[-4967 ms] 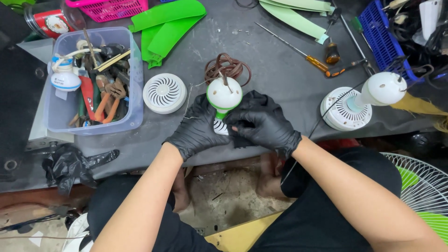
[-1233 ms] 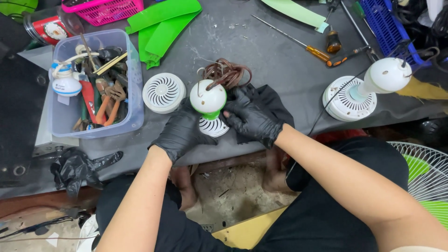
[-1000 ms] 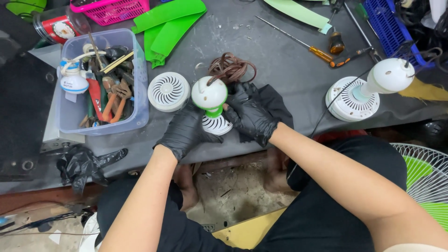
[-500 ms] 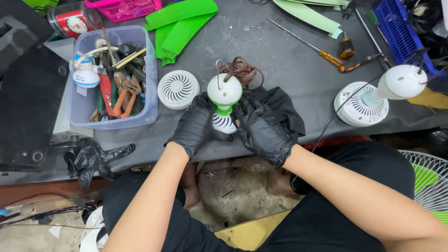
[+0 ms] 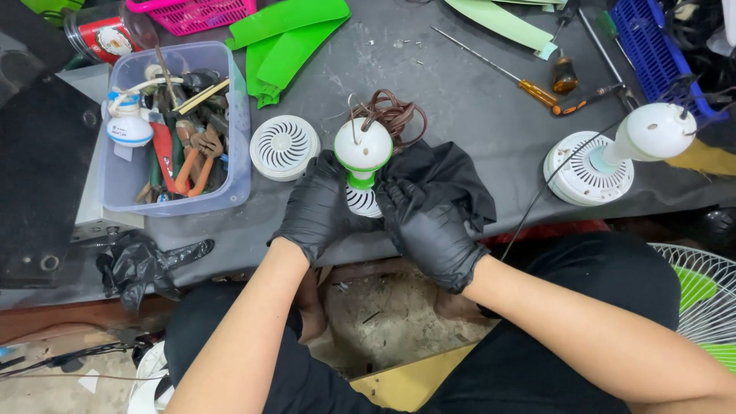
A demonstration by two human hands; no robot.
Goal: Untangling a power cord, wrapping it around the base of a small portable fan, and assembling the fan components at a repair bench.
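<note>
- A white fan motor housing (image 5: 363, 146) with a green collar stands at the front edge of the dark worktop (image 5: 460, 92), with the left hand (image 5: 314, 208) and right hand (image 5: 429, 230), in black gloves, in a closed grip around its base.
- A coil of brown wire (image 5: 395, 115) lies just behind it and a black cloth (image 5: 452, 180) to its right.
- A round white vent cover (image 5: 284, 147) sits to the left beside a clear tool bin (image 5: 230, 138); a second white motor (image 5: 613, 153) stands well to the right.

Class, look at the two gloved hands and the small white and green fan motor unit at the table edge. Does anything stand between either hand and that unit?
Nothing visible does. The left hand and the right hand, both in black gloves, already touch the white domed motor unit with its green collar from either side. A crumpled black cloth lies beside the right hand.
</note>
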